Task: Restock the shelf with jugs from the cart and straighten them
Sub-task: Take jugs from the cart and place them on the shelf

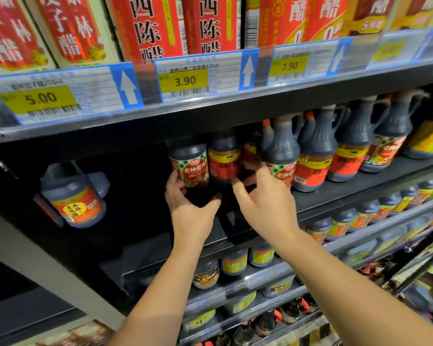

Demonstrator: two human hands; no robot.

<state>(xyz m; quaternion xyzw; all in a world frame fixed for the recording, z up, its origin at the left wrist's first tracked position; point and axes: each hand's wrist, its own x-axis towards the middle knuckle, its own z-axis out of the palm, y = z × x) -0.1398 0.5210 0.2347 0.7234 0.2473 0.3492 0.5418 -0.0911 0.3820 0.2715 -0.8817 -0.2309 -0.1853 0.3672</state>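
A dark soy-sauce jug (189, 163) with a red and green label stands on the black shelf (360, 181) at the left end of a row of jugs. My left hand (185, 201) grips its lower part, fingers curled round the left side and thumb across the front. Beside it stands a second jug (224, 158) with a yellow and red label. My right hand (263, 196) reaches to that jug's base with curled fingers; whether it holds the jug is unclear. More jugs with handles (315, 151) line the shelf to the right.
A lone vinegar jug (73, 196) stands further left on the same shelf, with a dark gap between it and my hands. The shelf edge above carries price tags (184, 79). Lower shelves (260, 273) hold smaller bottles.
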